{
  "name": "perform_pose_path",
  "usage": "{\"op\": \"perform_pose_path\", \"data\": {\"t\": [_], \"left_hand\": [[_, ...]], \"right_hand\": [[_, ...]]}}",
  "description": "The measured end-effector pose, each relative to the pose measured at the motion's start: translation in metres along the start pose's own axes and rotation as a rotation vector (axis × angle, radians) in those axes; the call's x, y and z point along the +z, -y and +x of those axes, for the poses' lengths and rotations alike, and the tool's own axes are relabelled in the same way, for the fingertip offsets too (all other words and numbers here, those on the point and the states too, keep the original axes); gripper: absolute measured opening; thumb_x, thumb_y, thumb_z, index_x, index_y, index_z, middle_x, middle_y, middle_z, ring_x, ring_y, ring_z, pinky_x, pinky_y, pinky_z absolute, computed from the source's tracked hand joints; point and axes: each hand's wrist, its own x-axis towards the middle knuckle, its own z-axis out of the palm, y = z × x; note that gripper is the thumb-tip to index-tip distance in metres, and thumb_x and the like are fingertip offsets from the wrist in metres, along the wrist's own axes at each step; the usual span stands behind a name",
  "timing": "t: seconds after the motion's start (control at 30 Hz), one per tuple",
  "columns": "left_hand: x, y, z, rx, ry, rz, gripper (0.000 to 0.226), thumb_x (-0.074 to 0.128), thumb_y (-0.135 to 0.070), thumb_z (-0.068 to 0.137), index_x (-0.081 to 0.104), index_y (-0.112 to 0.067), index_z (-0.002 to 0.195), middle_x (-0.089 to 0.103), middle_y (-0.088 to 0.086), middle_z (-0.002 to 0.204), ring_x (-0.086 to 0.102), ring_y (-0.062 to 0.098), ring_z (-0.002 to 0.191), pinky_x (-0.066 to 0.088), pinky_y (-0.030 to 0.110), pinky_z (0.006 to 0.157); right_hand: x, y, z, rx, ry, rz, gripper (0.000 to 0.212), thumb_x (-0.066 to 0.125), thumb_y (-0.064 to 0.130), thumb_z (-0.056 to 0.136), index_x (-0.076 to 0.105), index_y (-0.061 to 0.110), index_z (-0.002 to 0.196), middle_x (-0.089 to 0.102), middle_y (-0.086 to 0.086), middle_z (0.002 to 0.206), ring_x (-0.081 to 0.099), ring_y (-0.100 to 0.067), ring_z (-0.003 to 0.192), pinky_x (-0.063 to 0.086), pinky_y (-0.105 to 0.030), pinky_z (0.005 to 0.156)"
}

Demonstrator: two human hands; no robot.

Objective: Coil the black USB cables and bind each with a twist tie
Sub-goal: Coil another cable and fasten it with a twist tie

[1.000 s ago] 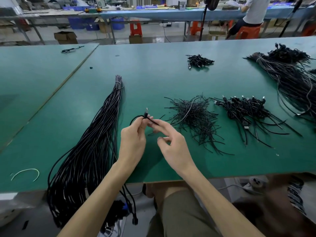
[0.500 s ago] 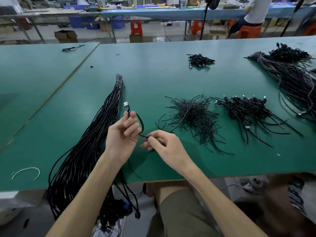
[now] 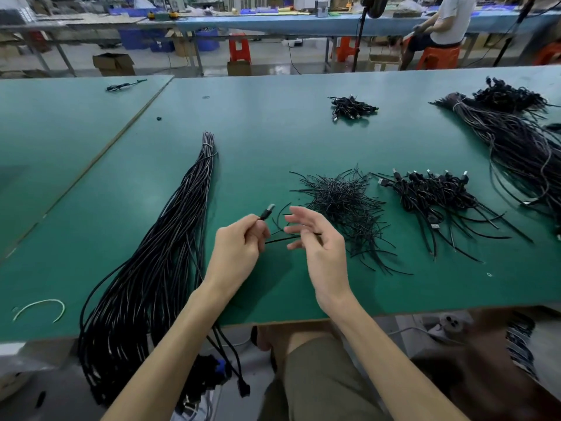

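Observation:
My left hand (image 3: 239, 247) grips one black USB cable (image 3: 280, 239) just below its plug (image 3: 267, 212), which points up and away from me. The cable runs right from that fist across the palm side of my right hand (image 3: 317, 241). That hand's fingers are spread and relaxed, not closed on the cable. Both hands hover over the green table (image 3: 273, 132). A long bundle of loose black cables (image 3: 170, 253) lies to the left and hangs over the near edge. A heap of black twist ties (image 3: 340, 202) lies just right of my hands.
Coiled, tied cables (image 3: 434, 196) are piled right of the ties, with a smaller pile (image 3: 352, 106) farther back. Another big cable bundle (image 3: 516, 141) fills the right side. A white loop (image 3: 39, 308) lies near the left front edge. A person (image 3: 449, 22) sits at the far bench.
My right hand has let go of its pinch on the cable and spread its fingers, rising closer to the left hand. The left hand has shifted right with the plug.

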Motion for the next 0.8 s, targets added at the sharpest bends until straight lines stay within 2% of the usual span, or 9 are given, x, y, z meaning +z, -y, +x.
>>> {"op": "perform_pose_path", "data": {"t": [0.1, 0.2, 0.27, 0.33, 0.37, 0.47, 0.67, 0.8], "left_hand": [[0.000, -0.007, -0.001, 0.001, -0.027, -0.011, 0.028, 0.053, -0.013, 0.107, 0.068, -0.017, 0.083, 0.069, -0.009, 0.067, 0.062, 0.012, 0.055, 0.048, 0.020, 0.058], [-0.005, -0.013, -0.004, 0.058, 0.104, -0.153, 0.029, 0.052, -0.012, 0.108, 0.069, -0.010, 0.085, 0.069, -0.002, 0.064, 0.062, 0.020, 0.050, 0.049, 0.023, 0.057], [-0.006, -0.018, -0.007, 0.077, 0.232, -0.196, 0.029, 0.051, -0.014, 0.107, 0.068, -0.009, 0.083, 0.066, -0.001, 0.061, 0.058, 0.022, 0.045, 0.047, 0.024, 0.053], [-0.004, -0.019, -0.010, 0.102, 0.308, -0.117, 0.030, 0.052, -0.012, 0.106, 0.067, -0.010, 0.080, 0.064, -0.002, 0.058, 0.055, 0.015, 0.046, 0.044, 0.022, 0.053], [-0.003, -0.019, -0.010, 0.120, 0.304, -0.055, 0.030, 0.053, -0.010, 0.106, 0.066, -0.010, 0.079, 0.063, -0.003, 0.058, 0.054, 0.010, 0.048, 0.043, 0.021, 0.055], [-0.001, -0.018, -0.010, 0.145, 0.175, 0.092, 0.030, 0.054, -0.007, 0.104, 0.062, -0.008, 0.076, 0.064, -0.004, 0.061, 0.055, 0.014, 0.054, 0.042, 0.028, 0.057], [0.001, -0.019, -0.009, 0.074, -0.011, 0.157, 0.019, 0.057, -0.005, 0.103, 0.067, -0.007, 0.087, 0.072, -0.006, 0.077, 0.067, 0.017, 0.069, 0.055, 0.040, 0.071], [0.002, -0.018, -0.008, 0.087, -0.047, 0.218, 0.017, 0.060, -0.016, 0.104, 0.068, -0.006, 0.093, 0.072, 0.005, 0.080, 0.063, 0.030, 0.069, 0.052, 0.047, 0.066]], "right_hand": [[0.003, 0.002, -0.001, -0.059, 0.011, -0.007, 0.045, 0.042, -0.011, 0.101, 0.065, 0.014, 0.131, 0.074, 0.001, 0.116, 0.068, -0.016, 0.113, 0.059, -0.030, 0.089], [0.005, 0.002, -0.001, -0.076, -0.030, -0.013, 0.047, 0.042, -0.015, 0.099, 0.060, 0.010, 0.133, 0.071, 0.000, 0.122, 0.065, -0.013, 0.120, 0.053, -0.026, 0.101], [0.002, 0.000, 0.001, -0.024, -0.075, 0.052, 0.044, 0.043, -0.013, 0.099, 0.059, 0.010, 0.133, 0.071, -0.001, 0.122, 0.066, -0.011, 0.118, 0.053, -0.028, 0.102], [0.001, 0.001, 0.002, 0.012, -0.082, 0.100, 0.042, 0.041, -0.011, 0.100, 0.061, 0.012, 0.129, 0.073, 0.000, 0.118, 0.068, -0.011, 0.114, 0.055, -0.030, 0.098], [0.001, 0.001, 0.002, 0.012, -0.068, 0.109, 0.041, 0.040, -0.011, 0.101, 0.063, 0.012, 0.127, 0.074, -0.001, 0.115, 0.069, -0.013, 0.112, 0.056, -0.030, 0.093], [0.001, 0.005, 0.000, -0.022, -0.031, 0.184, 0.037, 0.039, -0.009, 0.104, 0.066, 0.008, 0.122, 0.076, -0.006, 0.111, 0.071, -0.021, 0.108, 0.058, -0.030, 0.085], [0.002, 0.009, -0.003, -0.004, 0.097, 0.356, 0.036, 0.038, -0.010, 0.106, 0.055, -0.001, 0.136, 0.070, -0.009, 0.132, 0.062, -0.020, 0.130, 0.057, -0.032, 0.097], [0.003, 0.006, -0.002, 0.037, 0.159, 0.358, 0.040, 0.037, -0.007, 0.108, 0.049, 0.000, 0.145, 0.063, -0.007, 0.143, 0.059, -0.014, 0.134, 0.054, -0.029, 0.101]]}}
